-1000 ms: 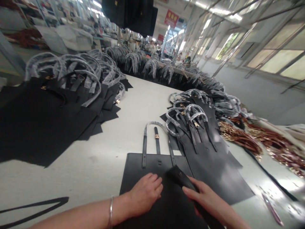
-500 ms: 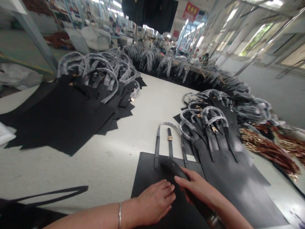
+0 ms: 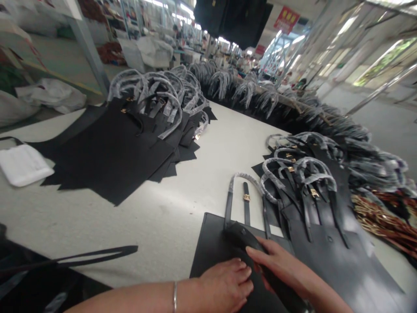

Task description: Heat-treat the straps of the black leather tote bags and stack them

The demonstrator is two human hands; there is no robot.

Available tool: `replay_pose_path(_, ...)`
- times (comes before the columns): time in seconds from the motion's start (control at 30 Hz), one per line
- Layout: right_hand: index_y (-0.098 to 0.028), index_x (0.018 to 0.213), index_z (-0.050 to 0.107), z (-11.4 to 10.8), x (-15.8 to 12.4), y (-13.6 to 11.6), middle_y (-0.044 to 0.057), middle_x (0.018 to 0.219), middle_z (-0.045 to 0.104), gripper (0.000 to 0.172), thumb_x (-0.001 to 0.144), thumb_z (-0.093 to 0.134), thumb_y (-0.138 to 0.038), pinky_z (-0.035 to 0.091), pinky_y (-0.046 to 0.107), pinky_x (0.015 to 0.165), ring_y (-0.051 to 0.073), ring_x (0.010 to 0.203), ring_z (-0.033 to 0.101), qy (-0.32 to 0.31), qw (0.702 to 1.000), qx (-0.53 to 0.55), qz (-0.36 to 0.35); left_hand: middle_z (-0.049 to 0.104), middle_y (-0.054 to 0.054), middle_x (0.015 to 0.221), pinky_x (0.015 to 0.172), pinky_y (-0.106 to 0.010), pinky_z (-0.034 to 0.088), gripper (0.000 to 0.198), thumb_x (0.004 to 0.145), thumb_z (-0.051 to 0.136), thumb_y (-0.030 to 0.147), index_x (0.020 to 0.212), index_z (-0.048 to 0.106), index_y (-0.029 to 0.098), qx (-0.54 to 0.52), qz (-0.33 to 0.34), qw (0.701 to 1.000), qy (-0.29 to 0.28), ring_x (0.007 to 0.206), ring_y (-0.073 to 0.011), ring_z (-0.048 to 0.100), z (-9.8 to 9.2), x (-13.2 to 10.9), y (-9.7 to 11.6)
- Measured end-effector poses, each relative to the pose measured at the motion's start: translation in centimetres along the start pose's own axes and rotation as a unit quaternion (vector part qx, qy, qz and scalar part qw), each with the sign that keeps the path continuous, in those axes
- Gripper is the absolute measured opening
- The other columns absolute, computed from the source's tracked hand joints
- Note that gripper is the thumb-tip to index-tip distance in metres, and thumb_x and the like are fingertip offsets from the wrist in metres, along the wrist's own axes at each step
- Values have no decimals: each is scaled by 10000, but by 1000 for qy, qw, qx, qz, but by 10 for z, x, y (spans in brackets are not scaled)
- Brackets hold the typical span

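Note:
A black leather bag panel (image 3: 211, 243) with a wrapped handle and a strap with a gold buckle (image 3: 246, 198) lies on the white table in front of me. My left hand (image 3: 226, 287), a bracelet on its wrist, rests palm down on the panel with fingers loosely curled, holding nothing I can see. My right hand (image 3: 276, 263) grips a long black tool (image 3: 243, 237) whose rounded head touches the panel just below the strap.
A stack of similar black panels (image 3: 319, 217) lies to the right, another large stack (image 3: 114, 148) to the left. More wrapped handles line the far table edge. A white cloth (image 3: 22, 164) lies at left, brown straps (image 3: 387, 221) at right, a loose black strap (image 3: 94, 256) near me.
The view has swung left and down. My right hand has slid the tool up the panel towards the strap, and my left hand has followed along the panel.

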State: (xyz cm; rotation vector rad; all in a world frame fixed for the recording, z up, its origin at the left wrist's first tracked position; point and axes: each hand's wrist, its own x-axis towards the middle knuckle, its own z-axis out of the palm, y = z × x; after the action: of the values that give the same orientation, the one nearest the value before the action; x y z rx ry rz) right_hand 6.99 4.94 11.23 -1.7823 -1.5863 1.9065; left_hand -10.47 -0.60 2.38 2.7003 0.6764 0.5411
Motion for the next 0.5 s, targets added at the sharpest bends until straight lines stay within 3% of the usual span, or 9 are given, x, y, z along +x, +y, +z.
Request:
replay_pose_path(0.1,-194,1044,614,4,-3,-7,-55,597,558,373,855,562,-511,409,197,397,110,422,512,4,1000,-21,5,627,-107,1196,1078,-319,340,288,949,437,302,1111,586,116,19,11,1000,18,1167,-212,533,10,7,1)
replay_pose_path(0.17,-193,1056,650,11,-1,-16,-22,706,642,328,847,593,-439,499,240,562,161,607,613,11,997,-61,-45,664,-98,1122,1039,-316,379,268,939,447,267,1094,603,114,28,29,999,31,1124,-206,561,24,14,2)
replay_pose_path(0.23,-203,1077,670,20,4,-26,5,875,694,296,837,614,-366,506,276,765,208,850,640,15,990,-100,-102,690,-96,1063,991,-326,423,247,912,474,228,1072,623,114,38,33,998,29,1082,-215,589,39,20,3)
replay_pose_path(0.27,-205,1083,672,24,7,-30,9,898,697,291,839,614,-353,495,280,795,216,894,633,15,987,-112,-114,694,-100,1061,974,-339,439,249,896,488,214,1076,627,113,42,26,998,25,1076,-225,596,46,22,4)
replay_pose_path(0.4,-188,1015,652,37,19,-38,-18,684,626,301,874,558,-437,460,228,531,151,588,596,15,991,-108,-76,640,-110,1215,1024,-386,415,342,903,484,233,1213,573,120,44,-6,999,30,1198,-256,531,57,25,7)
replay_pose_path(0.5,-190,1014,637,40,24,-38,-35,652,597,345,878,533,-490,411,208,416,116,447,538,4,994,-92,-57,619,-101,1257,1051,-372,393,366,937,432,236,1270,535,123,36,-19,999,36,1252,-243,489,58,24,10)
